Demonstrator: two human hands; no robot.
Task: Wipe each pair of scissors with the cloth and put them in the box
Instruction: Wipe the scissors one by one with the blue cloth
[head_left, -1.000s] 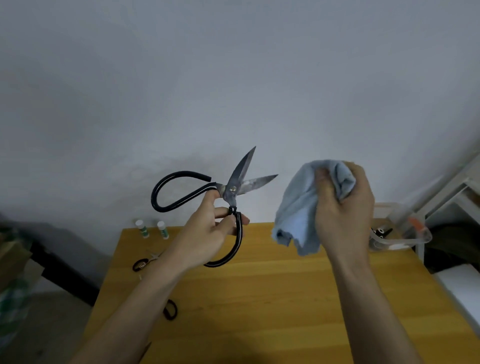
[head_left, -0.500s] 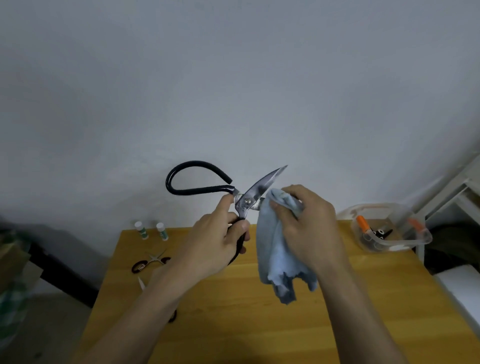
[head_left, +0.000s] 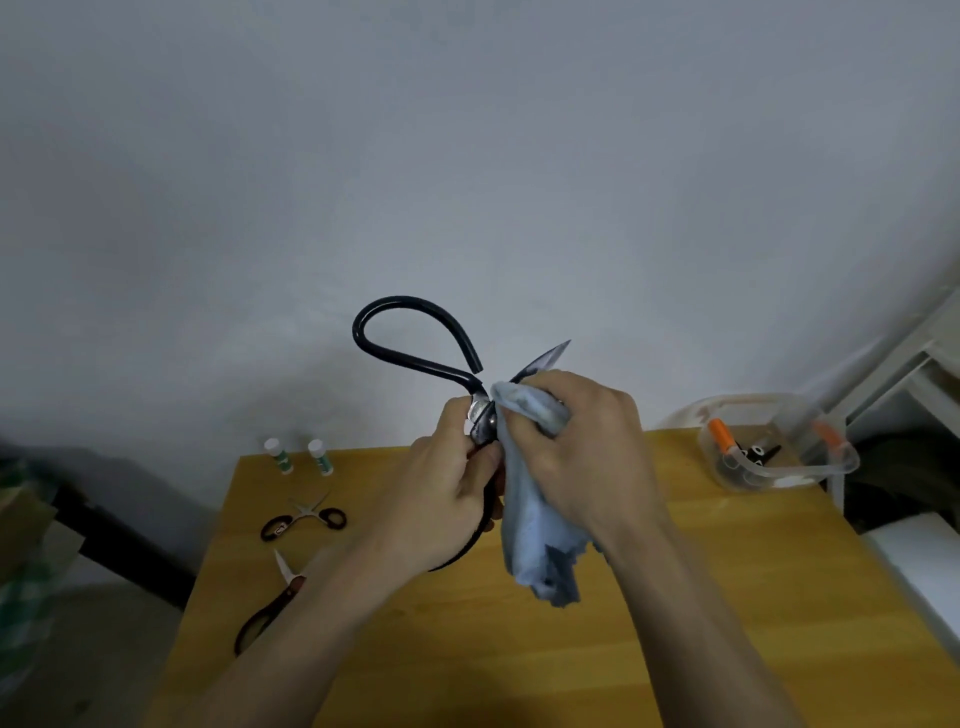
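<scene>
Item: large black-handled steel scissors (head_left: 415, 343), held up in front of the person, long axis slanting from the lower handle loop up and right to the blade tip. Left hand (head_left: 447, 493) grips the lower handle just below the pivot. Right hand (head_left: 582, 447), immediately right of it, clutches the pale blue cloth (head_left: 535, 525) around the blades; wiping likely runs tipward. Clear plastic box (head_left: 779, 447) sits well right of the right hand.

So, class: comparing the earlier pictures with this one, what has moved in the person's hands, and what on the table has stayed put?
The right hand brought the blue cloth leftward onto the blades of the large black scissors and now wraps it near the pivot. The left hand keeps gripping the scissors, their upper loop turned upward. The two small scissors, two small bottles and clear box stayed put on the table.
</scene>
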